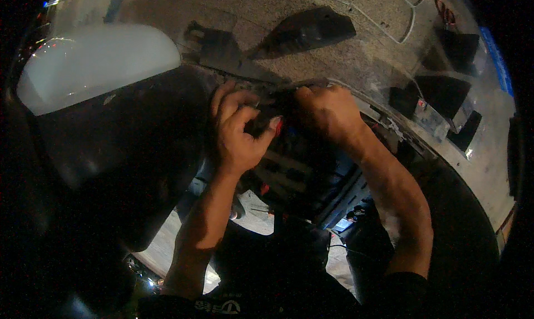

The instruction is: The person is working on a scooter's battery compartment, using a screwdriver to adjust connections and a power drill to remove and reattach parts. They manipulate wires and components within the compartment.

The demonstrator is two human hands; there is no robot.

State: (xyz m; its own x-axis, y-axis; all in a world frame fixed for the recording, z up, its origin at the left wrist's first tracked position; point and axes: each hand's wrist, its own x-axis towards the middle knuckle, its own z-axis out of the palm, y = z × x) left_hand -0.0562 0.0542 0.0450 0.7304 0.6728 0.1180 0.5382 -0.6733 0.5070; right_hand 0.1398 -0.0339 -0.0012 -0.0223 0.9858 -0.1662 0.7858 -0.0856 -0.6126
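My left hand (240, 127) reaches to a dark, shadowed assembly (283, 169) in the middle, its fingers bent and spread apart. The tip of its thumb is beside a small red piece (279, 125); I see nothing held between thumb and fingers. Across from it, my right hand (329, 112) is closed at the far edge of the assembly, knuckles up. Its fingertips sink into shadow, so what they grip cannot be made out. Between the two hands the parts are too dark to name.
A large dark panel with a rounded white top (105, 63) stands at the left. Beyond the hands, a black curved piece (311, 30) lies on a speckled surface. Several black pieces (450, 94) lie at the right. A blue strip (496, 60) runs along the far right.
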